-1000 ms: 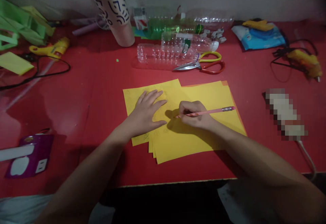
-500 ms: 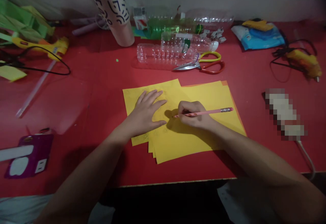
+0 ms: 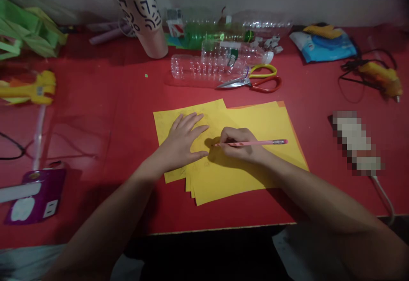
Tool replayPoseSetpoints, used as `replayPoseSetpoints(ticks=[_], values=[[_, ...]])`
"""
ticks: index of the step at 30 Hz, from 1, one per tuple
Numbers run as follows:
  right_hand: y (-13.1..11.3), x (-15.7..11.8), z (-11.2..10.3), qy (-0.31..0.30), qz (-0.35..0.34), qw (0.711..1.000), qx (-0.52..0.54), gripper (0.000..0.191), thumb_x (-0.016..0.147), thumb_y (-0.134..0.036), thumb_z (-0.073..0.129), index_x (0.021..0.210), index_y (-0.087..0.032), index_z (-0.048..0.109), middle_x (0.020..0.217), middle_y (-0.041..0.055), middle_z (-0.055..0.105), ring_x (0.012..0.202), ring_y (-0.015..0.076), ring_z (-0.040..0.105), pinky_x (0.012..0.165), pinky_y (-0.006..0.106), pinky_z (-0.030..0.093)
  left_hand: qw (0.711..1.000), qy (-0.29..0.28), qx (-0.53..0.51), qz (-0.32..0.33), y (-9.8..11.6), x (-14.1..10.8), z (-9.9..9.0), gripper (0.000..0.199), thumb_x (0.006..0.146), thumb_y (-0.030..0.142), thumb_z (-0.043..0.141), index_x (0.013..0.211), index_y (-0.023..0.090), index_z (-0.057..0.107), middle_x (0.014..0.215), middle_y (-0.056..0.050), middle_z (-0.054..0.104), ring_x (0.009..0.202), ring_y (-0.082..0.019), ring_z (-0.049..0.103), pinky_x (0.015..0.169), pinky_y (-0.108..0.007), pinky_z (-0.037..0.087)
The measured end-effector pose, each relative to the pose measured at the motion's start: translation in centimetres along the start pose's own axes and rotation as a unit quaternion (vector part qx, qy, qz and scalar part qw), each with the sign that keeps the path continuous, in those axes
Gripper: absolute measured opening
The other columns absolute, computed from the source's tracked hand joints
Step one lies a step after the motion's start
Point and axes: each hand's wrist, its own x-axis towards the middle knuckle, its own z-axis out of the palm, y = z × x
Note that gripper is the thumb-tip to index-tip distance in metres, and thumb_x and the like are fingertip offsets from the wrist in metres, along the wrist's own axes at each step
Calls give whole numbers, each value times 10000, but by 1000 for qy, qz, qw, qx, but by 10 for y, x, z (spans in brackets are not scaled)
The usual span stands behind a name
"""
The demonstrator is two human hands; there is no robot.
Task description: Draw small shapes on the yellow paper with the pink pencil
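Observation:
Yellow paper sheets (image 3: 230, 181) lie overlapping in front of me, with an orange sheet (image 3: 295, 132) peeking out at their right edge. Flat on the left part of the sheets rests my left hand (image 3: 183, 142), its fingers spread. My right hand (image 3: 239, 144) grips a pink pencil (image 3: 265, 143) with an eraser end pointing right. The pencil's tip is at the paper, just right of my left thumb. Faint pencil marks show on the paper around my left hand; I cannot make out their shapes clearly.
Behind the paper lie scissors (image 3: 249, 82) and several plastic bottles (image 3: 207, 67). A white tumbler (image 3: 148, 29) stands at the back. Yellow glue guns sit left (image 3: 44, 87) and right (image 3: 381, 78). A wipes pack (image 3: 329, 46) is at back right, a purple packet (image 3: 35, 200) at left.
The pencil and my right hand have shifted slightly left, and the pencil lies more level. The left glue gun has moved left and toward me with its cord. My left hand stays put.

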Motion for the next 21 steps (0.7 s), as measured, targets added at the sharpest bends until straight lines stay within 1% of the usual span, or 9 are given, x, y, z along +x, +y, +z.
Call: replayPoseSetpoints(ticks=[3,13,16,21], values=[[0,-1,1,2,6,1000,10,148,802,-218,587,695,-212,485,560,-68,471,512,75,377,494,246,267,1000,-1,5,-2,0,0,0,594,828,432,715,1340,182,549,1580,-166,366,1494,-344,265,1235,-582,124],[-1,-1,1,3,1,1000,-13,134,803,-261,570,697,-215,503,569,-56,487,514,85,404,492,236,295,1000,9,-13,1,-2,0,2,585,822,456,716,1336,234,547,1582,-136,370,1491,-340,268,1231,-592,119],[-3,-1,1,-2,4,1000,-14,146,811,-277,559,694,-215,497,554,-57,475,498,83,395,479,232,286,1000,9,-12,1,-2,0,2,586,828,453,711,1343,226,545,1582,-141,368,1492,-339,266,1232,-588,119],[-6,-2,2,18,-2,1000,-16,158,791,-275,563,672,-215,479,540,-60,471,481,80,396,474,227,290,1000,6,-5,2,-1,0,1,590,833,454,703,1345,204,548,1582,-154,366,1490,-341,269,1233,-585,123]])
